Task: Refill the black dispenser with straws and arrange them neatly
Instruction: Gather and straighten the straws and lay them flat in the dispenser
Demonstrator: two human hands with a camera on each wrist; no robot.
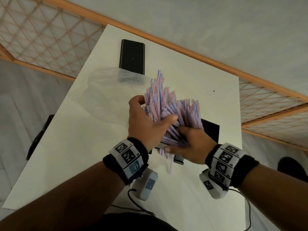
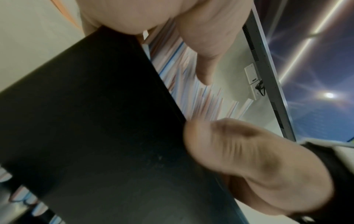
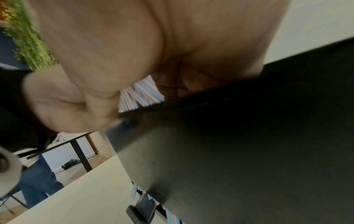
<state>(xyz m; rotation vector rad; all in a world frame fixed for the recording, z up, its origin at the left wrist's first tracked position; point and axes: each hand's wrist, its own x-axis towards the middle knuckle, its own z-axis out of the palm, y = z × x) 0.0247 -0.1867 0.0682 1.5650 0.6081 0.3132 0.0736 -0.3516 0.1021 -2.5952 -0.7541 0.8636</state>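
White desk (image 1: 83, 155), smooth and rectangular, carrying the black dispenser (image 1: 210, 130) near its right edge. Fanned bundle of thin striped straws (image 1: 166, 104) stands in the dispenser, gripped by left hand (image 1: 146, 124) and right hand (image 1: 191, 145) at its base. Flat black lid (image 1: 132, 57) and crumpled clear bag (image 1: 103, 87) lie farther off.

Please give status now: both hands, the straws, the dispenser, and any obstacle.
Left hand and right hand both grip the straws. Bundle fanned, uneven, over black dispenser. Some straws poke out below. No obstacle seen.
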